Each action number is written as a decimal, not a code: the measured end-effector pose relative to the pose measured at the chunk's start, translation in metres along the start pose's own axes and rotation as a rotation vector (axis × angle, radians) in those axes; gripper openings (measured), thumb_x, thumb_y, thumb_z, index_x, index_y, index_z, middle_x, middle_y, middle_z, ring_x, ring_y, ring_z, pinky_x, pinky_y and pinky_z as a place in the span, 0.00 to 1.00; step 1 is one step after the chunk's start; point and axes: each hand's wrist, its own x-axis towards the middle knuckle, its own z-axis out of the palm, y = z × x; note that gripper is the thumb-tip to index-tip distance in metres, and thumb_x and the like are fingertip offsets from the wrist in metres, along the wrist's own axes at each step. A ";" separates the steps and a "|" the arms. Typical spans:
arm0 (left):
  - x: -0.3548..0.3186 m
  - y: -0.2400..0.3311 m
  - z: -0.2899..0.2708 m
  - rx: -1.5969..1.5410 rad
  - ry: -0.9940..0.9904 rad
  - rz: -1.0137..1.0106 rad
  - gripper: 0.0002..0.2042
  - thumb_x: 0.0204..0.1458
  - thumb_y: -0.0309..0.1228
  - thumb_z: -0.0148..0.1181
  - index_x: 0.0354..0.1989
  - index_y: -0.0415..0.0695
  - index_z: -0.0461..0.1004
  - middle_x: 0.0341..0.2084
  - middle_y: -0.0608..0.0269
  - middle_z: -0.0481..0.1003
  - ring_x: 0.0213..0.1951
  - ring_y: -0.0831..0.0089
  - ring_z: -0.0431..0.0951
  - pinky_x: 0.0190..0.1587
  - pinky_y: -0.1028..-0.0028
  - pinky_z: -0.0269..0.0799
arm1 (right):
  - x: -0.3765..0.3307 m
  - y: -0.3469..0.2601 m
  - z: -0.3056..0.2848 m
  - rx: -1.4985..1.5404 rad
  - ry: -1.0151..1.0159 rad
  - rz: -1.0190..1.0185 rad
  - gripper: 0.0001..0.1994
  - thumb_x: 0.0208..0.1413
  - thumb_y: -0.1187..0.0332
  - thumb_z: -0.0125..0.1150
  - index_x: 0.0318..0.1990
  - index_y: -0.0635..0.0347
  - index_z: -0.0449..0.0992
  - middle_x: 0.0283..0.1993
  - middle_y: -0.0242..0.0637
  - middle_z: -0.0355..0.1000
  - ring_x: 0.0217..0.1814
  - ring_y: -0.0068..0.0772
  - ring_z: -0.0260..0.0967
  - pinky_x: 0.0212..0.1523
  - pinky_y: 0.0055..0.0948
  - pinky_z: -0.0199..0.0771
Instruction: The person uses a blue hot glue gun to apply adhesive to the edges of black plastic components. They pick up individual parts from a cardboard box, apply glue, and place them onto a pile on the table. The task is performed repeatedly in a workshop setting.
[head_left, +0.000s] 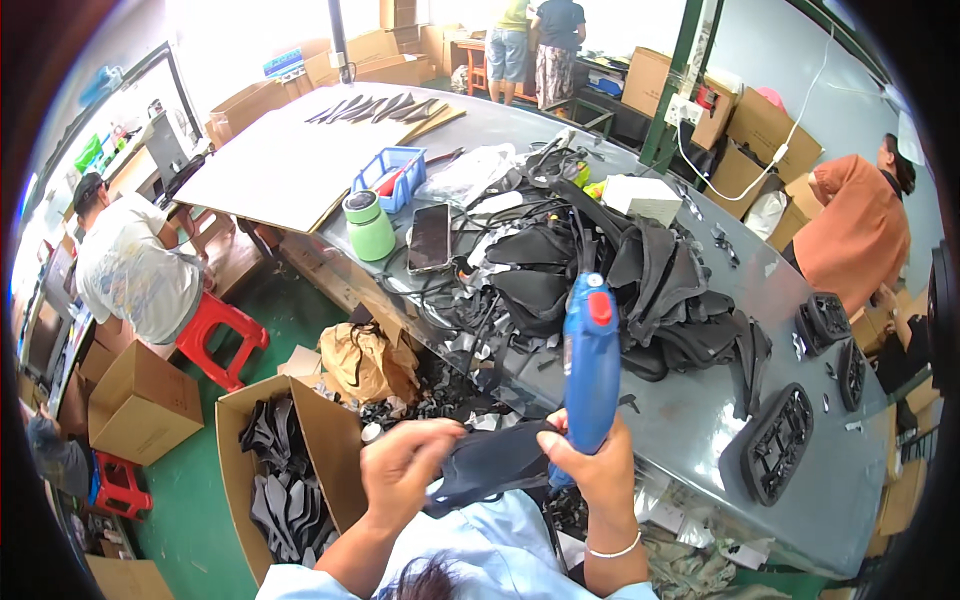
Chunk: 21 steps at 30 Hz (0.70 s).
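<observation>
My right hand is closed round a blue hand-held tool with a red button on its face. A dark cable runs from the tool's far end toward the heap. Beside the tool's near end lies a black, flat, soft-looking piece, its right end at my right thumb. My left hand is at the left end of that piece. Its fingers are bent and smeared by motion, so their grip cannot be made out. Ahead, on the grey table, is a heap of black padded parts.
Left of me stands a cardboard box of black and grey pieces. A green flask, a phone and a blue bin are on the table. Black moulded frames lie right. One person sits left; others stand beyond.
</observation>
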 end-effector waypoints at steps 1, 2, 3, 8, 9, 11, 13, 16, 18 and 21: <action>-0.004 -0.008 0.003 -0.050 0.267 0.149 0.06 0.48 0.19 0.53 0.34 0.33 0.74 0.26 0.55 0.77 0.29 0.73 0.76 0.35 0.76 0.70 | 0.001 -0.002 0.002 0.090 0.061 -0.008 0.12 0.36 0.77 0.65 0.31 0.63 0.69 0.30 0.34 0.70 0.28 0.20 0.66 0.31 0.21 0.68; -0.009 -0.011 -0.001 -0.084 0.282 0.301 0.06 0.50 0.19 0.49 0.32 0.33 0.74 0.26 0.55 0.76 0.29 0.72 0.76 0.35 0.75 0.70 | 0.001 -0.001 0.003 0.152 0.074 -0.011 0.12 0.38 0.77 0.65 0.32 0.63 0.69 0.30 0.33 0.70 0.28 0.19 0.66 0.31 0.20 0.68; -0.014 -0.011 0.004 -0.202 0.092 0.406 0.07 0.51 0.20 0.47 0.32 0.34 0.73 0.26 0.55 0.76 0.30 0.71 0.76 0.35 0.73 0.70 | 0.002 0.001 0.003 0.213 0.087 -0.015 0.13 0.39 0.77 0.66 0.33 0.64 0.70 0.30 0.31 0.70 0.29 0.18 0.66 0.31 0.19 0.67; -0.046 -0.021 0.051 -0.643 -0.378 -0.339 0.08 0.53 0.31 0.51 0.29 0.38 0.72 0.27 0.59 0.74 0.31 0.72 0.74 0.36 0.71 0.68 | -0.008 -0.004 0.019 0.366 0.050 -0.061 0.12 0.40 0.78 0.65 0.34 0.64 0.70 0.31 0.31 0.70 0.29 0.17 0.66 0.32 0.18 0.67; -0.031 -0.027 0.054 -0.772 -0.320 -0.294 0.13 0.53 0.38 0.54 0.36 0.39 0.71 0.32 0.60 0.72 0.34 0.71 0.73 0.39 0.71 0.66 | -0.012 0.001 0.015 0.276 -0.038 -0.011 0.13 0.41 0.76 0.66 0.35 0.63 0.69 0.29 0.30 0.70 0.29 0.17 0.66 0.32 0.18 0.67; -0.026 -0.016 0.056 -1.223 -0.012 -0.239 0.20 0.52 0.43 0.55 0.45 0.40 0.66 0.38 0.57 0.71 0.44 0.66 0.71 0.49 0.64 0.64 | -0.015 0.005 0.018 0.209 -0.053 -0.007 0.14 0.41 0.74 0.67 0.35 0.63 0.69 0.29 0.30 0.70 0.28 0.16 0.65 0.30 0.17 0.66; -0.010 -0.009 0.044 -1.209 0.168 -0.240 0.22 0.52 0.43 0.55 0.47 0.40 0.65 0.41 0.53 0.70 0.47 0.63 0.70 0.53 0.61 0.63 | -0.016 0.000 0.023 0.053 -0.081 0.010 0.17 0.40 0.68 0.71 0.34 0.62 0.67 0.24 0.31 0.71 0.23 0.19 0.66 0.25 0.20 0.67; 0.010 -0.006 0.011 -1.076 0.225 -0.145 0.20 0.53 0.41 0.53 0.47 0.39 0.66 0.41 0.49 0.72 0.45 0.60 0.72 0.50 0.60 0.67 | -0.027 0.017 0.014 -0.243 -0.111 -0.187 0.20 0.37 0.66 0.73 0.32 0.62 0.66 0.20 0.35 0.70 0.19 0.27 0.69 0.22 0.25 0.69; 0.018 0.001 -0.008 -0.970 0.265 -0.074 0.19 0.53 0.40 0.52 0.47 0.38 0.66 0.40 0.49 0.72 0.44 0.59 0.73 0.49 0.60 0.69 | -0.039 0.015 0.012 -0.525 -0.113 -0.282 0.22 0.31 0.62 0.74 0.27 0.61 0.64 0.18 0.40 0.68 0.19 0.43 0.69 0.22 0.34 0.70; 0.022 0.002 -0.024 -0.880 0.286 0.031 0.18 0.56 0.41 0.47 0.46 0.38 0.66 0.39 0.50 0.72 0.43 0.59 0.74 0.49 0.60 0.68 | -0.051 0.035 0.005 -0.639 -0.184 -0.446 0.22 0.26 0.64 0.73 0.24 0.60 0.64 0.16 0.39 0.65 0.18 0.44 0.66 0.20 0.36 0.66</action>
